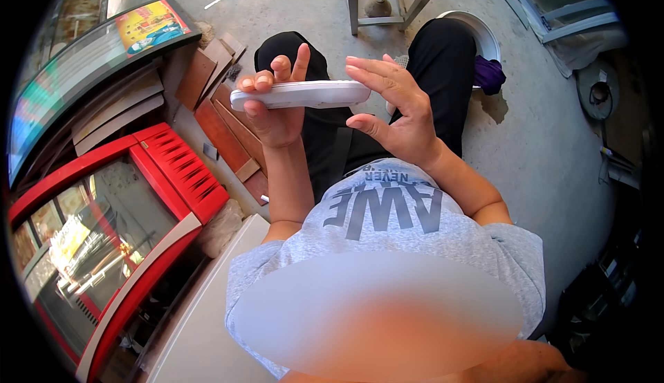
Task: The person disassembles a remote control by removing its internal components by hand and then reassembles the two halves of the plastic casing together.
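The left hand (273, 106) grips a long white plastic piece (301, 95) level above the lap; the right hand (394, 103), fingers spread, touches its other end. A white basin (477, 30) (purple cloth (489, 75) at its rim) sits on the floor behind.

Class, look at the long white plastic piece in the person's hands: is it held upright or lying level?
Level. The white plastic piece lies crosswise, the left hand gripping one end and the right hand fingertips at the other.
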Demonstrator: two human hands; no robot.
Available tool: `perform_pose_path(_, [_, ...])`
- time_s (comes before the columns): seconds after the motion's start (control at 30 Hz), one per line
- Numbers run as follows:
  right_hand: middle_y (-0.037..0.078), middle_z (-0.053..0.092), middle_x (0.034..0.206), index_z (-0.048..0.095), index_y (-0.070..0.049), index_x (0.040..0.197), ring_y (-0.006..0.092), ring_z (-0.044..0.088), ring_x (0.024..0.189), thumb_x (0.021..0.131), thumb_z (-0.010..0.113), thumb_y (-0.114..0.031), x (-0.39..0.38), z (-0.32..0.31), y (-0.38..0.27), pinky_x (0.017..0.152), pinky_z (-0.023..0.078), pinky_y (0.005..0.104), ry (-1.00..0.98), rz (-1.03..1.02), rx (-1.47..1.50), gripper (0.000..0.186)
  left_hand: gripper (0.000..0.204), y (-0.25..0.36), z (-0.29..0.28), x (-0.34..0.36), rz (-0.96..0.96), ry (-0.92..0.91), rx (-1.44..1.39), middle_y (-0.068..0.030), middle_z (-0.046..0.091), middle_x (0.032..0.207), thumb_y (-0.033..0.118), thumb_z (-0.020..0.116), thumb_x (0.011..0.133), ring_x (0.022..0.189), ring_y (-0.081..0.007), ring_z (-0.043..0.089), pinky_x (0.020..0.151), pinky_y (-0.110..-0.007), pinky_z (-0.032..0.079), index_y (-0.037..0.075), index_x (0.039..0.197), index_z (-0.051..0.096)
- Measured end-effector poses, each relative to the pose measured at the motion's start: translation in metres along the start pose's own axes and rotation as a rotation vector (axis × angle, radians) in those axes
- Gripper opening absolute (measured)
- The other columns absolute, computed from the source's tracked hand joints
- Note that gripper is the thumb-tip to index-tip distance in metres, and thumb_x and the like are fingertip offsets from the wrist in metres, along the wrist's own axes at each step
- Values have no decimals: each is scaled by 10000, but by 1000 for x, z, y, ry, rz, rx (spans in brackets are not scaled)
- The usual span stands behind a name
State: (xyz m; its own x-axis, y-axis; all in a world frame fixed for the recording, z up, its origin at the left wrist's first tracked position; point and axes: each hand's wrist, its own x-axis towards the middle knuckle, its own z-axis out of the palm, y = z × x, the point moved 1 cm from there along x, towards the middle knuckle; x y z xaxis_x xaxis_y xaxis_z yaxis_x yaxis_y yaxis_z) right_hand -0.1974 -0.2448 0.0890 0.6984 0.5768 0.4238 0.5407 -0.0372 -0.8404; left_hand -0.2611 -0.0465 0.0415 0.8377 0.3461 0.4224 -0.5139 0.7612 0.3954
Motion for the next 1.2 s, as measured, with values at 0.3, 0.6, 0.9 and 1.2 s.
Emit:
perform_pose_path(0.3, [6, 690, 936, 743, -128, 1098, 202, 645, 905, 782, 828, -200, -3, 12, 7, 1045, 378, 507, -3, -13, -23, 335, 253, -27, 13, -9, -15, 2, 289, 2, 749, 1065, 283, 798, 859, 1179, -182, 594, 1213, -565, 249, 192, 1087, 734])
perform_pose_path(0.6, [31, 690, 936, 733, -94, 1042, 227, 640, 884, 806, 805, -141, -8, 14, 25, 984, 415, 401, 26, 53, 55, 251, 325, -31, 13, -11, -57, 109, 586, -87, 746, 1046, 308, 817, 832, 1138, -260, 637, 1198, -540, 276, 95, 1066, 744])
perform_pose_path(0.9, [82, 678, 1039, 726, -55, 1092, 213, 656, 963, 821, 810, -113, -5, 14, 25, 840, 524, 324, 62, 139, 386, 290, 599, -43, 27, -9, -154, 57, 672, -188, 315, 1612, 402, 857, 752, 1466, -338, 361, 1184, -491, 306, 88, 1242, 713])
perform_pose_path(1.2, [54, 637, 1102, 668, -23, 1140, 142, 606, 1018, 944, 699, -82, -17, 15, 39, 936, 470, 277, 143, 356, 614, 207, 747, -54, 39, -10, -230, 243, 752, -135, 538, 1431, 397, 818, 822, 1283, -229, 541, 1070, -370, 432, 38, 1416, 545])
